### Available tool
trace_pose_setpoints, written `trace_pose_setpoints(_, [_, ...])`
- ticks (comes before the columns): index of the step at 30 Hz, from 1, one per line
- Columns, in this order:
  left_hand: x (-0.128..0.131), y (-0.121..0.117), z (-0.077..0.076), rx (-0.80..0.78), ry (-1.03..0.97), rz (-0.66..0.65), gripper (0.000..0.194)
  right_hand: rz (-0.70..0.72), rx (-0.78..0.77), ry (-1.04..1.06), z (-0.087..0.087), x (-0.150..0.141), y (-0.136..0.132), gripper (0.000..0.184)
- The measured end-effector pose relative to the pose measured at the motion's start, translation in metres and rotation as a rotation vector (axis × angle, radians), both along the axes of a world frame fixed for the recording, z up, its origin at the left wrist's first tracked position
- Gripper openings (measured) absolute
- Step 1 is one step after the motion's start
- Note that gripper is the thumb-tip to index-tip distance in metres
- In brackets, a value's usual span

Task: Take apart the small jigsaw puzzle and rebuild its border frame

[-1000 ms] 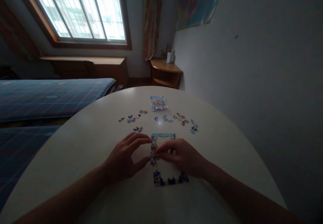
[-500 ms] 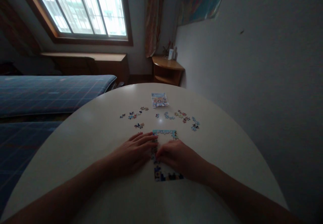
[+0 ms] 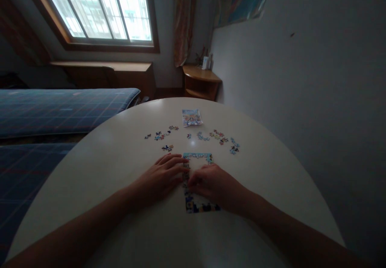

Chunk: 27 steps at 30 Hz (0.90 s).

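A rectangular border of joined jigsaw pieces (image 3: 202,209) lies on the white table, its middle showing bare tabletop. My left hand (image 3: 164,176) rests flat at its left side, fingers stretched out with the tips on the left strip. Over the inside and right side of the border is my right hand (image 3: 211,183), fingers curled and pressed together close to the left strip. Whatever those fingertips hold, if anything, is hidden. Part of the right strip is covered by this hand.
Beyond the border lie loose jigsaw pieces in small groups, some at left (image 3: 167,148), some at right (image 3: 218,136). Behind them is a printed picture packet (image 3: 192,118). The round table (image 3: 129,139) has a plaid mattress (image 3: 66,109) to its left and a wall at right.
The view has shifted slightly, so the table things sit a little higher. Both hands keep nearly the same places at the border; the right fingers stay curled by the left strip.
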<state>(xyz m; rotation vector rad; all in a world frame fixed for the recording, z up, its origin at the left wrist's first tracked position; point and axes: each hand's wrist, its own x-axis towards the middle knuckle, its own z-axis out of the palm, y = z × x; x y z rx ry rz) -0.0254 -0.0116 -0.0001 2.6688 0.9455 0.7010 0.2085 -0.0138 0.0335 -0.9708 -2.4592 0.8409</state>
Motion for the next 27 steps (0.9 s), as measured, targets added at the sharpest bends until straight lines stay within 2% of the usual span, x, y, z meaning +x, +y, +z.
trace_pose_setpoints(6, [0.0, -0.003, 0.007, -0.037, 0.031, -0.009, 0.038, -0.008, 0.022, 0.01, 0.0, 0.0, 0.0, 0.006])
trace_pose_setpoints(9, [0.002, -0.01, 0.012, -0.067, 0.044, -0.029, 0.062, -0.007, 0.001, 0.026, 0.002, -0.001, 0.0, 0.008])
trace_pose_setpoints(11, [0.004, -0.015, 0.013, -0.074, 0.056, -0.045, 0.083, 0.004, -0.018, 0.031, 0.002, -0.001, 0.0, 0.01])
trace_pose_setpoints(13, [0.006, -0.018, 0.011, -0.082, 0.066, -0.052, 0.095, 0.015, -0.025, 0.043, 0.001, 0.0, 0.0, 0.01])
trace_pose_setpoints(20, [0.006, -0.02, 0.009, -0.108, 0.084, -0.059, 0.093, 0.02, -0.022, 0.042, 0.002, 0.001, 0.0, 0.006])
trace_pose_setpoints(27, [0.004, -0.019, 0.009, -0.114, 0.11, -0.05, 0.092, 0.107, 0.067, -0.044, 0.009, 0.002, -0.002, 0.013])
